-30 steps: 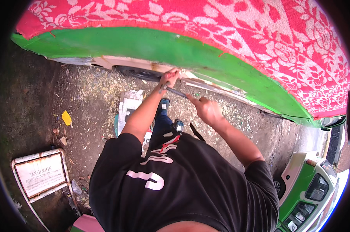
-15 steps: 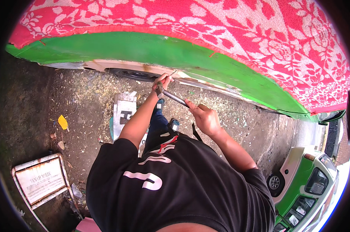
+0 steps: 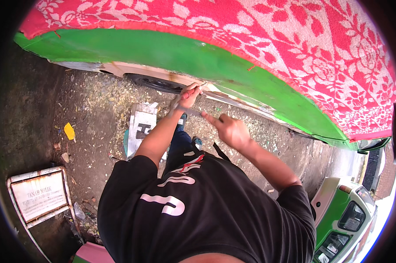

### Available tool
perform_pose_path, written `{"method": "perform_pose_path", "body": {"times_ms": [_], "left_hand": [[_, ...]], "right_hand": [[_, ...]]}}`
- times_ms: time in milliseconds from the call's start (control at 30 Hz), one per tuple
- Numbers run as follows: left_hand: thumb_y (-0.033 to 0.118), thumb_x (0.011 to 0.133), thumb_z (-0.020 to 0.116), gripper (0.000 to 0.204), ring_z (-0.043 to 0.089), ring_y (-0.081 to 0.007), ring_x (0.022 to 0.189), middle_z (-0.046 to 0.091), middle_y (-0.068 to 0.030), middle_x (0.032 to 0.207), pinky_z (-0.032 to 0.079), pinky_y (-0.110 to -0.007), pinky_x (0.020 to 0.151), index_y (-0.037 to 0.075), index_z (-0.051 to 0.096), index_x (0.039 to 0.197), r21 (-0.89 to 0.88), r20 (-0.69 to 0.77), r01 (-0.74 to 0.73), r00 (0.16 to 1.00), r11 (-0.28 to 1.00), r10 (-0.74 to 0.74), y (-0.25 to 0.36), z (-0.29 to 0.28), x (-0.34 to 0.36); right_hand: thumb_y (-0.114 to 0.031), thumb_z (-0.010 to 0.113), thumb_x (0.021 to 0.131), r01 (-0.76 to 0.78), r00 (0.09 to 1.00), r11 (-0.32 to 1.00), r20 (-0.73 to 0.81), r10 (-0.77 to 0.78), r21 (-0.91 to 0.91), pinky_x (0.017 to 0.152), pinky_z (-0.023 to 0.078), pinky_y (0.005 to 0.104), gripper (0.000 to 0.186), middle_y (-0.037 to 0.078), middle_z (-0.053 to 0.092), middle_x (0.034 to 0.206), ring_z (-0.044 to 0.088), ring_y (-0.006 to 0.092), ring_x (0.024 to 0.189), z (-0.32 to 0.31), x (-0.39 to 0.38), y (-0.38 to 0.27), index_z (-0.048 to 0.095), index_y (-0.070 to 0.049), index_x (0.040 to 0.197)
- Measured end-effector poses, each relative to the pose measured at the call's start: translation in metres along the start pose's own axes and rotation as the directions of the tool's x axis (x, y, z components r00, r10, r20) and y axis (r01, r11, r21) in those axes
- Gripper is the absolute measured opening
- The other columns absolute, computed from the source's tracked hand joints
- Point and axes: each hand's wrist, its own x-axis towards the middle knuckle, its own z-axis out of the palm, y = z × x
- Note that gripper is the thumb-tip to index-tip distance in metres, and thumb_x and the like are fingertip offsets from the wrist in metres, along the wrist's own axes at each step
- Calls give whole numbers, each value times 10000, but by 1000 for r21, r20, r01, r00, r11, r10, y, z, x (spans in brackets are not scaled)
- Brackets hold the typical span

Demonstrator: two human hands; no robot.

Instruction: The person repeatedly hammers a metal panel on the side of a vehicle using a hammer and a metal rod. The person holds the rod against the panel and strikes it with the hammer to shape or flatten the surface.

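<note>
My left hand [image 3: 190,99] is closed around a slim tool with a red handle [image 3: 188,94]. Its thin tip meets the lower side panel of a green vehicle [image 3: 158,50], where pale, worn patches show above the sill. I cannot make out whether the tip is a blade or a point. In my right hand [image 3: 233,132] is the grey handle of a hammer [image 3: 192,112]. The hammer's head is smeared by motion beside my left wrist, just behind the red handle.
A red and white floral cloth [image 3: 233,17] covers the vehicle's top. Flakes litter the ground near its wheel [image 3: 154,83]. A white board [image 3: 142,127] lies by my feet. At left stand a yellow scrap [image 3: 69,131] and a framed sign [image 3: 39,197]; a green-white van [image 3: 342,219] is at lower right.
The hammer has swung, its head now blurred and lower beside my left wrist. My left hand has turned, bringing the red handle into sight. The view has shifted slightly.
</note>
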Motion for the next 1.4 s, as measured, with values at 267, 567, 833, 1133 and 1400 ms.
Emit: {"method": "perform_pose_path", "body": {"times_ms": [267, 567, 833, 1133, 1400], "left_hand": [[162, 1031, 493, 181, 614, -96, 851, 673, -31, 857, 483, -263, 811, 25, 592, 965, 4, 23, 34, 999, 999, -34, -6, -3, 4], [110, 1011, 519, 112, 594, -82, 777, 650, -21, 815, 478, -232, 740, 30, 597, 1010, -171, 27, 32, 999, 985, -28, -19, -3, 11], [112, 1004, 527, 125, 594, -90, 792, 643, -17, 782, 476, -248, 757, 10, 599, 1008, -280, 68, 110, 993, 954, -95, -29, -3, 14], [148, 1013, 540, 154, 586, -79, 853, 661, -20, 864, 463, -254, 813, 21, 607, 957, -53, -19, 53, 998, 997, -54, -4, 0, -13], [194, 950, 622, 154, 665, -241, 810, 676, -108, 845, 504, -347, 744, 41, 608, 942, 359, -1, -34, 999, 933, 37, 11, 5, -13]], "right_hand": [[-18, 547, 816, 65, 998, 994, 17, -64, -83, 395, 474, 389, 656, 62, 495, 695, 527, 240, 456, -6, 8, 3, 541, -308, 1404], [-30, 539, 828, -19, 997, 996, 71, 26, -93, 422, 496, 408, 634, 79, 529, 700, 568, 267, 479, -1, 13, 4, 544, -307, 1398], [-18, 544, 839, -102, 985, 990, 133, 114, -93, 468, 512, 437, 661, 94, 577, 719, 608, 267, 535, 8, 6, 12, 496, -297, 1437], [-158, 648, 906, -244, 959, 912, -58, 278, 330, 533, 514, 419, 390, 124, 625, 729, 633, 313, 588, -26, -24, -21, 630, -163, 1296], [-272, 712, 889, -651, 689, 502, 165, 706, 570, 626, 510, 323, 310, 167, 697, 772, 652, 207, 626, 8, -80, -5, 715, -27, 1079]]}}
